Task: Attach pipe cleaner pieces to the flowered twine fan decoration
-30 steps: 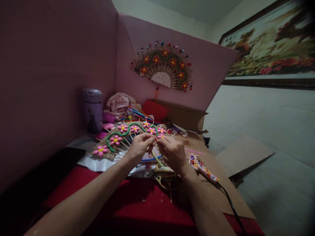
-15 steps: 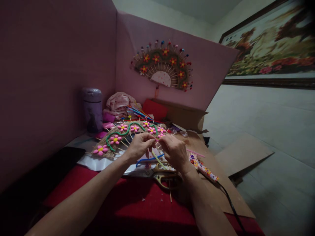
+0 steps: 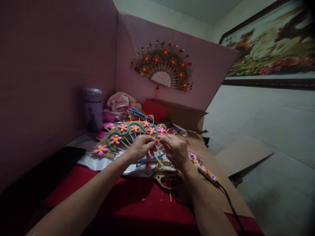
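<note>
The near fan (image 3: 107, 154) is tan, with yellow-centred pink flowers (image 3: 100, 150) and a wavy green cord (image 3: 120, 133). Left of it, the bottle (image 3: 93, 109) is purple with a dark figure. Behind and above it, the wall fan (image 3: 151, 55) is brown, its orange-red flowers (image 3: 173, 61) yellow-centred, its half-circle (image 3: 161, 78) pale with red dots. Right of it, the glue gun (image 3: 205, 171) wears a multicoloured floral pattern.

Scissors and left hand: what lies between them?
In the head view, a blue strip and a light green strip show between the left hand and the scissors.
</note>
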`<state>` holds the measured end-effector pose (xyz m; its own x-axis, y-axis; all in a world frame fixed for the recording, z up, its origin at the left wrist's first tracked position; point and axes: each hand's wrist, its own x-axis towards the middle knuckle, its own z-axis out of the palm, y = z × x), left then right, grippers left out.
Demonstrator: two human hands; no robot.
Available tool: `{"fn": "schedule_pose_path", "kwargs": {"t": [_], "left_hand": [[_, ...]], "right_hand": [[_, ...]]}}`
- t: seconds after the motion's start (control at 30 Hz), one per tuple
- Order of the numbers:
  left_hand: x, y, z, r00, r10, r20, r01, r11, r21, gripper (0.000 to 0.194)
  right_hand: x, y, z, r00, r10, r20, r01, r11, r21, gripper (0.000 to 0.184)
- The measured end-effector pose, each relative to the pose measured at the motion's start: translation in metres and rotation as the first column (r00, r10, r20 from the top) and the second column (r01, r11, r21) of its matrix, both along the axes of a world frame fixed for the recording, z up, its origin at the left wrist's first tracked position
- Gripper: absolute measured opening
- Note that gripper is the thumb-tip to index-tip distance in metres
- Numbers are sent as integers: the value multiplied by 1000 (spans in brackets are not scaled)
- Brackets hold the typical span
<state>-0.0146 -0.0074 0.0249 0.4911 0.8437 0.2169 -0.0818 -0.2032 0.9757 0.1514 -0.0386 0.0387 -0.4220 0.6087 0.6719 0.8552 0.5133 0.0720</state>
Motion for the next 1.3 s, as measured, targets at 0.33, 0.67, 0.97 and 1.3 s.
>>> {"fn": "schedule_pose_path", "kwargs": {"t": [0.33,0.67,0.97,1.3], "left_hand": [[-2,-5,3,992,1,-127,14,993,114,31],[-1,-3,-1,994,102,38,-103,994,21,20],[-4,5,-12,915,369,-162,-256,844,471,22],[-2,-3,-5,992,-87,-97,108,964,243,16]], "right_hand": [[6,4,0,1000,24,7,-24,999,-21,17],[-5,-2,-2,993,97,-60,-102,991,-84,13],[-14,-4,-6,983,59,172,-50,997,-53,13],[-5,4,-9,812,218,-541,-304,950,-73,13]]}}
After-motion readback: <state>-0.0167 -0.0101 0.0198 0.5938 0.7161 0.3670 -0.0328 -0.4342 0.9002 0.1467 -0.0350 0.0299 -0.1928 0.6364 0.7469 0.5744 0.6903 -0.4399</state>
